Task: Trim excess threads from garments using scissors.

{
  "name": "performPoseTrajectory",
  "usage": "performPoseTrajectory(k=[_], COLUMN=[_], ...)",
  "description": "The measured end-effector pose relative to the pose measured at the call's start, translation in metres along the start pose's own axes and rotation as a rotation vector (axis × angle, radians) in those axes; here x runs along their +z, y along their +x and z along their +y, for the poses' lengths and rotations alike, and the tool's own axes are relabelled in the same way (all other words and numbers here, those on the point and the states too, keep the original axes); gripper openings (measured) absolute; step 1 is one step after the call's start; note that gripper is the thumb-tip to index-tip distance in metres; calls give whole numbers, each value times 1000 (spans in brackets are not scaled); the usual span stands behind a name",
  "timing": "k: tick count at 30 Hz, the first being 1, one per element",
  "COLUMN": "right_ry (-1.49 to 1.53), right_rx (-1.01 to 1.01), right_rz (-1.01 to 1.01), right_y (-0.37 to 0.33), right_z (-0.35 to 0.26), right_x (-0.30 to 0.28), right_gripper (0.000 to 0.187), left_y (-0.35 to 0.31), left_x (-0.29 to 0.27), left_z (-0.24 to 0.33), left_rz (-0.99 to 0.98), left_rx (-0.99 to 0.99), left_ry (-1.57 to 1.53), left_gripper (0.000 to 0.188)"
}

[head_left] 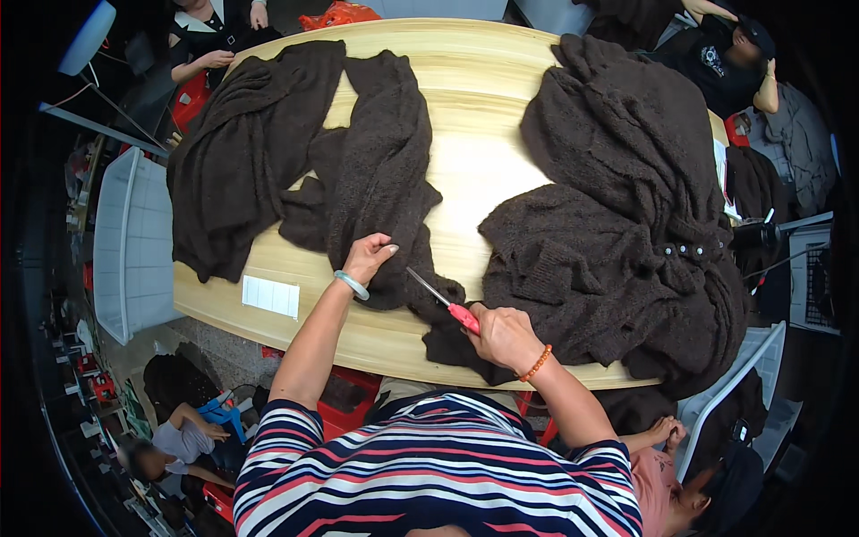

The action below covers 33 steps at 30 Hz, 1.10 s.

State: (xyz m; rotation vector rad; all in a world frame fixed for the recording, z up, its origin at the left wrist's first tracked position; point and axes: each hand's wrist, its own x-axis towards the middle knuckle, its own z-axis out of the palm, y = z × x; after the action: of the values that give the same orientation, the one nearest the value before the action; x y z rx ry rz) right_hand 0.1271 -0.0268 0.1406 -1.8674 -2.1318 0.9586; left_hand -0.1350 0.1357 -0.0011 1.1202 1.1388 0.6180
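A dark brown knit garment lies lengthwise on the table in front of me. My left hand, with a pale bangle at the wrist, is closed in a pinch on its near part. My right hand, wearing an orange bead bracelet, grips red-handled scissors. Their slim metal tip points up and left over the brown knit, a short way from my left fingers. Whether the blades are apart is too small to tell.
The pale wooden table also bears a brown knit pile at left, a larger buttoned one at right, and a white paper. White bins flank the table. Several other people sit around it.
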Motion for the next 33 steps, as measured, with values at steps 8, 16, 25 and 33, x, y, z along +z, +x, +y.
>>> performPoseTrajectory(k=[8, 16, 25, 33], right_ry=[-47, 12, 12, 58], right_rx=[19, -6, 115, 204], right_rz=[-67, -37, 82, 106], right_y=[-13, -20, -33, -39], right_z=[8, 13, 37, 47], right_x=[0, -1, -8, -17], right_gripper=[24, 22, 20, 26], left_y=[-17, -31, -29, 72], left_x=[21, 22, 82, 61], left_z=[-4, -9, 66, 26], left_rz=[35, -7, 241, 255], left_rx=[-187, -302, 454, 210], left_ry=[-548, -620, 1115, 799], left_gripper=[10, 7, 62, 33])
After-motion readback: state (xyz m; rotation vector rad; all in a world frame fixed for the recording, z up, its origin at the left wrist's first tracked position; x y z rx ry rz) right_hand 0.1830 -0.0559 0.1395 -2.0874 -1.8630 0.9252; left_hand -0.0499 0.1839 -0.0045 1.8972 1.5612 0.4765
